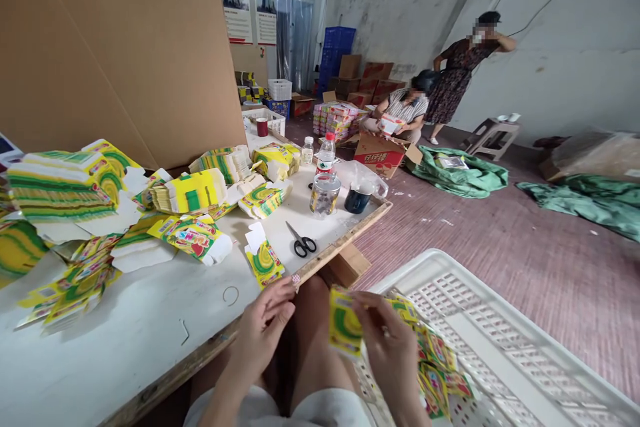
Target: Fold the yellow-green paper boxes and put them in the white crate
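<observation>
Over the white plastic crate [434, 255]: right hand [387, 340] grasping one yellow-and-green carton [344, 325] between thumb and fingers.
Held carton: projects to the left of the right hand, spiral-printed panel exposed; contents, if any, cannot be told.
Left hand [265, 323]: fingers loosely curled, thumb apart; no held item visible.
Beyond the left fingertips: open-flapped carton [267, 265] on the white tabletop [145, 323], with black-handled scissors [303, 246] farther beyond.
Below and beside the right hand: printed cartons [434, 390] piled in the crate.
Carton weight: probably light; thumb-and-finger pressure should suffice.
Carton board: appears thin; likely stiff across the panels, weak at creases and corners, easily crushed.
Printed face: probably smooth and somewhat slippery.
Grip point: opposite side edges, near mid-height; avoid pressing panel centres or pulling by flaps.
</observation>
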### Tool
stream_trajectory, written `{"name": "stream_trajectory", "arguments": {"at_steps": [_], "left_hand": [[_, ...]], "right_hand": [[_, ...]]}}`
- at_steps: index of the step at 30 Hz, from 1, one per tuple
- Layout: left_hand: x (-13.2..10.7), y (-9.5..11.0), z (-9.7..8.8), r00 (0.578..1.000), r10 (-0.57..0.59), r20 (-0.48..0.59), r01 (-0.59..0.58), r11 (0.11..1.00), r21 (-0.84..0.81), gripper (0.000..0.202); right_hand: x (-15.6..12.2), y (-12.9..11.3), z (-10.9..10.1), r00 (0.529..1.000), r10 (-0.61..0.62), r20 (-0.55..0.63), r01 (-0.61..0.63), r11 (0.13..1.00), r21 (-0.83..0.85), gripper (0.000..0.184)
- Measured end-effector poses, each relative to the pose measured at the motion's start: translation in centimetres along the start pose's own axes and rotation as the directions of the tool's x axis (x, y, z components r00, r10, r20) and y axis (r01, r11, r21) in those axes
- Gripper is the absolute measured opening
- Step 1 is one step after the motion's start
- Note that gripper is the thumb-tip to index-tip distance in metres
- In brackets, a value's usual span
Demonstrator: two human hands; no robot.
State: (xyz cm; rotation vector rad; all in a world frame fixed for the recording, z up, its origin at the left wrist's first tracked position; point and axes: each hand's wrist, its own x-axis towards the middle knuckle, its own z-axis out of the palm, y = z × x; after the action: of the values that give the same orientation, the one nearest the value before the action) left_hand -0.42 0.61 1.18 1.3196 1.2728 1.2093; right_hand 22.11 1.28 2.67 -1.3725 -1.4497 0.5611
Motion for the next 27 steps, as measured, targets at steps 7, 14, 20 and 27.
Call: {"name": "stream_trajectory", "arguments": {"at_steps": [7, 14, 20, 27], "left_hand": [[2.6, -3.8, -2.8, 0.966, 0.102, -0.238, -0.023, 0.950, 0.312, 0.032], [3.1, -5.8, -2.8, 0.974, 0.114, -0.196, -0.018, 0.901, 0.433, 0.026], [3.1, -5.5, -2.9, 0.976, 0.097, -0.195, -0.004, 0.904, 0.428, 0.024], [3.0, -5.3, -2.6, 0.963, 0.048, -0.266, 0.024, 0.965, 0.263, 0.019]], "right_hand": [[1.3, 1.7, -2.4, 0.980, -0.161, -0.115, 0.106, 0.918, -0.381, 0.032], [3.8, 0.5, 10.2, 0.988, -0.096, 0.122, 0.127, 0.949, -0.290, 0.018], [4.8, -0.2, 16.5, 0.971, -0.022, 0.238, 0.100, 0.942, -0.321, 0.003], [4.6, 0.0, 16.6, 0.976, 0.073, 0.206, -0.037, 0.984, -0.172, 0.009]]}}
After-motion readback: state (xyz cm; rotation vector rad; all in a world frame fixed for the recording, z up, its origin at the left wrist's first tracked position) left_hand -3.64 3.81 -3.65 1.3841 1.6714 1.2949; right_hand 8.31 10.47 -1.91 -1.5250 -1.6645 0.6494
